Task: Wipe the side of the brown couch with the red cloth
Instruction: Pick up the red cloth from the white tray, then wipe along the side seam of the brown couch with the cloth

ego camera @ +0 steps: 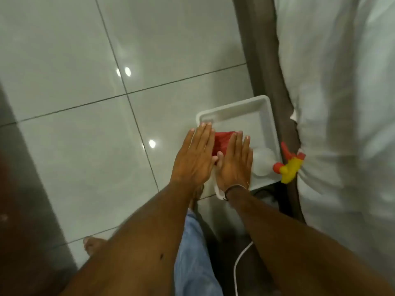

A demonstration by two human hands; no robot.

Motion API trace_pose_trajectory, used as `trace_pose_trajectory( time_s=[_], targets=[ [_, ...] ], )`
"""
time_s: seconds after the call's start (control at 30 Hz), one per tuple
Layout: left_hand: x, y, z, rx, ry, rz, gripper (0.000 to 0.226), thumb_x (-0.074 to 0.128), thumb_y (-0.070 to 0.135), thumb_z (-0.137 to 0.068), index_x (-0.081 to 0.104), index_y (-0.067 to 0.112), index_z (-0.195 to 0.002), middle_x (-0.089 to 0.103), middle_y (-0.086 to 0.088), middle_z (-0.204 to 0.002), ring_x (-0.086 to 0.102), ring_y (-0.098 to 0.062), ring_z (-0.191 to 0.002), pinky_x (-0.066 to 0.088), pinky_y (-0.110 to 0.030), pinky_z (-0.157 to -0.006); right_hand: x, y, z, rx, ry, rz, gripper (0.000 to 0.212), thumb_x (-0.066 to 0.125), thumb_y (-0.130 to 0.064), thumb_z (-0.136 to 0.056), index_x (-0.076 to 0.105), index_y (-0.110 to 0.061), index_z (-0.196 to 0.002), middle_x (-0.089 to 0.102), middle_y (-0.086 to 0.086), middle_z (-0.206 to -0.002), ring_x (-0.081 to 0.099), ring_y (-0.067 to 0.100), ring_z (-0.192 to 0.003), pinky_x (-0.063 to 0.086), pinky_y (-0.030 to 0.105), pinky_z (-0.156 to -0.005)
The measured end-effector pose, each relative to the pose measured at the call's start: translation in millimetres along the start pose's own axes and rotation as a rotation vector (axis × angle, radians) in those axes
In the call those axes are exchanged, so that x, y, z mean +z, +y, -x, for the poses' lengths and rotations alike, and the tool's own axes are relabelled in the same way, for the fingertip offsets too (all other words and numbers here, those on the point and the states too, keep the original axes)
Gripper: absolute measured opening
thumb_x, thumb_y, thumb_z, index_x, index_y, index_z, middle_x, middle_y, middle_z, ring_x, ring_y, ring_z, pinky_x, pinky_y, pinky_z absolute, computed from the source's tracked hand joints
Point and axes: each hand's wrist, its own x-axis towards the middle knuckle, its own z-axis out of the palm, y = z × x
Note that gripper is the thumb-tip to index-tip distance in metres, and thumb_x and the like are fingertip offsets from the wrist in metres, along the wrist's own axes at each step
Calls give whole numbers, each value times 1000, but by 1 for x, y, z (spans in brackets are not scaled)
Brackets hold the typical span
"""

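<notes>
The red cloth (222,142) lies crumpled in a white tray (233,105) on the tiled floor. My left hand (193,159) and my right hand (235,163) are stretched flat side by side just above it, palms down, fingers straight, holding nothing. They hide most of the cloth. The brown couch side (267,60) rises right behind the tray as a grey-brown strip. A white cover (342,103) drapes over the couch on the right.
A white spray bottle (264,161) with a red and yellow nozzle (289,165) lies in the tray against the couch. A white rag (218,189) hangs over the tray's near edge. A white cable (239,259) runs along the floor. Dark furniture (21,189) stands at the left.
</notes>
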Motion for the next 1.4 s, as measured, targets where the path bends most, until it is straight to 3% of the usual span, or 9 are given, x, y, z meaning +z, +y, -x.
trace_pose_trajectory(
  time_s=[0.27,0.43,0.6,0.73,0.87,0.93,1.1,1.23,1.4],
  targets=[
    [0,50,-87,-46,-225,-79,92,84,47,-82,39,10,-154,53,-14,-149,49,-34,-142,31,-51,-128,-11,34,-71,26,-197,-176,86,66,-35,-103,17,-14,-170,34,16,-175,38,33,-162,32,44,-132],
    [3,53,-103,-36,-245,-58,65,83,38,-84,52,12,-135,63,-12,-129,59,-32,-121,46,-44,-111,-24,31,-84,39,-231,-221,58,65,-38,-104,43,-15,-152,60,19,-148,62,37,-135,51,46,-115],
    [-14,39,-102,-68,-282,234,19,66,29,-95,72,16,-108,57,-6,-106,60,-26,-85,57,-40,-79,-48,22,-64,76,-235,-395,49,52,-26,-110,39,-15,-155,58,21,-146,63,38,-131,55,52,-115],
    [-47,10,-80,-81,-315,535,23,73,28,-84,72,20,-106,67,-1,-105,66,-27,-91,54,-36,-74,-68,21,-50,132,-206,-620,69,77,-12,-95,44,-25,-153,68,4,-118,67,23,-108,61,43,-102],
    [-77,-35,-42,-192,-387,952,33,77,30,-80,76,19,-111,79,-7,-102,76,-27,-95,65,-46,-87,-89,7,-39,128,-285,-923,41,92,-22,-80,78,-17,-118,81,-1,-96,77,9,-88,65,31,-84],
    [-86,-60,-17,-257,-345,1129,32,78,20,-88,76,16,-120,81,-9,-109,78,-24,-98,65,-39,-83,-88,-14,-31,143,-359,-1145,24,88,-30,-85,82,-14,-103,83,1,-97,78,9,-88,63,34,-84],
    [-83,-140,70,-487,-194,1481,27,77,12,-92,77,15,-119,82,-3,-102,77,-16,-91,65,-36,-84,-44,-107,14,227,-717,-1672,49,73,-44,-85,79,-14,-124,83,12,-121,81,26,-107,66,46,-99],
    [-73,-210,151,-557,-82,1401,24,82,22,-90,78,16,-113,81,-8,-109,77,-20,-93,64,-37,-89,16,-194,61,192,-907,-1654,50,80,-22,-87,73,-6,-134,76,24,-134,78,36,-117,64,48,-105],
    [-50,-326,265,-659,-21,851,57,76,65,-80,64,42,-132,70,12,-124,71,-17,-109,59,-49,-101,102,-294,133,326,-1004,-1579,58,75,-15,-94,60,-6,-149,73,21,-142,76,35,-123,66,46,-98]
  ],
)
